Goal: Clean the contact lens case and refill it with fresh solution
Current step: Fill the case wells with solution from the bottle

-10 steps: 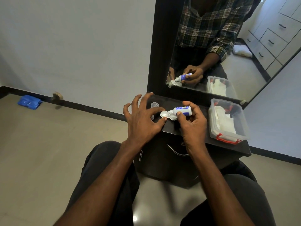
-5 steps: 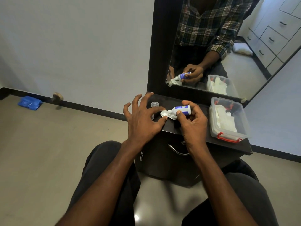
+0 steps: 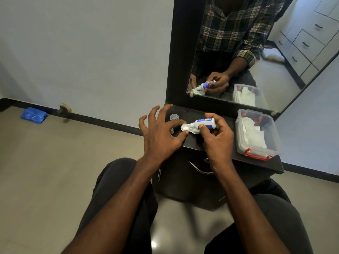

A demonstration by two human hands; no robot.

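Two hands [image 3: 161,136] [image 3: 217,136], one solution bottle [image 3: 205,123], one lens case [image 3: 189,128], one loose cap [image 3: 174,117], one plastic box [image 3: 256,154].

Both forearms were bare to the elbow; the left hand [image 3: 161,136] and right hand [image 3: 218,138] carried no rings, watch or gloves. Dark grey trousers [image 3: 113,189] covered both thighs. The mirror [image 3: 275,57] reflection showed a plaid shirt [image 3: 236,24] in dark green, white and yellow checks, open at the collar, sleeve rolled into a cuff above the wrist.
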